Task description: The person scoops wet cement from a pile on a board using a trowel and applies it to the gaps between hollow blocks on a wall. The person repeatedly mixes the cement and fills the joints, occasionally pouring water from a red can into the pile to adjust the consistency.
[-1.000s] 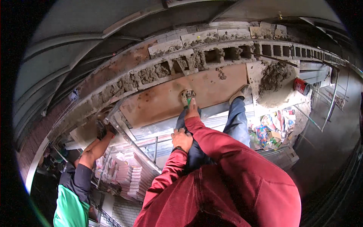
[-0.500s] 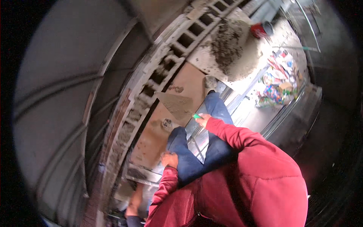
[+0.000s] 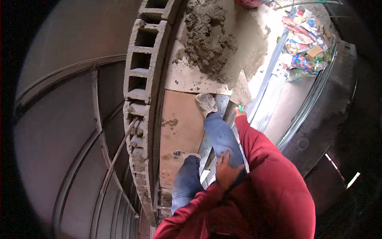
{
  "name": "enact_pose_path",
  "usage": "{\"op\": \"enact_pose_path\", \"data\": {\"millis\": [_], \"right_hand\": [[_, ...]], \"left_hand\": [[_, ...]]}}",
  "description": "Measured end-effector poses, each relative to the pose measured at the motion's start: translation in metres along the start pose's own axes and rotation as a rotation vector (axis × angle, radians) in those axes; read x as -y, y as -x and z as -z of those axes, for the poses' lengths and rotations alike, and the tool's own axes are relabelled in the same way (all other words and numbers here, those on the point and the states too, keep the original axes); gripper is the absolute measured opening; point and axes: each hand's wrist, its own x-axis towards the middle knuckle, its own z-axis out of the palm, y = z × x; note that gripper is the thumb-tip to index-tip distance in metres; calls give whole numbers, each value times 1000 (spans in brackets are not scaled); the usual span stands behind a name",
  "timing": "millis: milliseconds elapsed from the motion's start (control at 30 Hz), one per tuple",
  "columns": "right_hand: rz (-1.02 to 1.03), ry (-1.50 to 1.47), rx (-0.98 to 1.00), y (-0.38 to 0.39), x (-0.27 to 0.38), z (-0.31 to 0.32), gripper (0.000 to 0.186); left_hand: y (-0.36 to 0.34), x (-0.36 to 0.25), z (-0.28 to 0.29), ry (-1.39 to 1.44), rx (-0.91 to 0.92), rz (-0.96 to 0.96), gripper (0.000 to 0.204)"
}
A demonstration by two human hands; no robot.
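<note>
My right hand (image 3: 240,113) is closed round the green handle of a masonry trowel (image 3: 241,90). Its pointed, mortar-smeared blade reaches away from me, close to the near edge of a heap of wet grey mortar (image 3: 209,40). With fingers apart, my left hand (image 3: 227,170) rests on my blue-trousered right thigh and holds nothing. To the left runs a wall of hollow concrete blocks (image 3: 145,75), with mortar smeared on its nearer blocks.
My shoes stand on a brown board (image 3: 181,129) spotted with mortar. Colourful crumpled wrappers (image 3: 306,47) lie at the far right, beside long metal profiles (image 3: 306,109). A red bucket (image 3: 250,3) shows at the top edge. Dark metal sheeting (image 3: 71,139) rises beyond the blocks.
My view has swung toward the mortar heap. The trowel has moved from over the board toward the heap, its blade now pointing away. My left hand has shifted onto my right thigh.
</note>
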Motion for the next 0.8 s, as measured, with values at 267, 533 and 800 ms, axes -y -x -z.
{"op": "enact_pose_path", "data": {"millis": [267, 533, 800], "right_hand": [[17, 122, 287, -121, 186, -168, 16], [30, 41, 492, -74, 238, -111, 20], [165, 69, 552, -27, 223, -41, 22]], "left_hand": [[-27, 10, -12, 107, 138, 23, 82], [-28, -26, -4, 113, 125, 63, 81], [-4, -31, 5, 105, -3, 45, 81]]}}
